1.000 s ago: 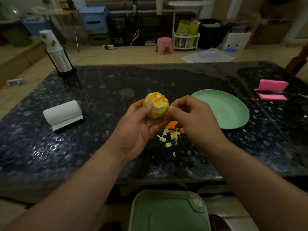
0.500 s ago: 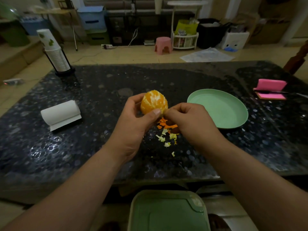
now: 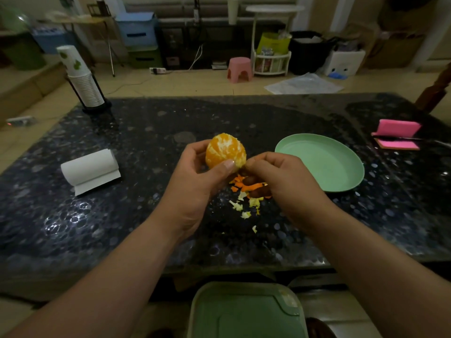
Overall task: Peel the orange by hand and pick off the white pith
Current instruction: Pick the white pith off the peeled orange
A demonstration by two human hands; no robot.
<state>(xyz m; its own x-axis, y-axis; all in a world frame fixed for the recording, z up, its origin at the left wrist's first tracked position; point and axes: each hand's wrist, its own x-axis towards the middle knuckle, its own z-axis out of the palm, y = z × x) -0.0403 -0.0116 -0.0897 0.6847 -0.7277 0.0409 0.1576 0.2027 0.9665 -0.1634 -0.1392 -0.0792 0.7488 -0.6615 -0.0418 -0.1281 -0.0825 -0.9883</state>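
"Firstly, state the position of the task item," the inspector said.

"The round, mostly peeled orange [image 3: 225, 151] was held above the dark speckled stone surface [image 3: 136, 230], near its middle. Bare segments showed across the top and front. A patch of pale yellowish pith [image 3: 240, 164] sat at the lower right edge of the fruit."

"Hand status?"

"The left hand [image 3: 195, 184] grasped the orange from the left, with the thumb laid across the near face and the fingers curled round the far side. The right hand [image 3: 283, 181] was clenched, and its fingertips [image 3: 252, 160] pinched the pith patch just beside the left thumb."

"Other items?"

"Small scraps of orange peel and white pith [image 3: 246, 200] lay in a loose pile on the surface, directly under the hands. A round pale-green plate [image 3: 324, 167] sat just to the right of the pile. A white paper roll [image 3: 90, 168], partly unrolled, lay well to the left. A stack of white paper cups [image 3: 84, 81] in a black holder stood at the far left corner. A pink folded item [image 3: 400, 126] lay at the far right; its type could not be determined. A pale-green tray [image 3: 244, 315] showed below the near edge of the surface."
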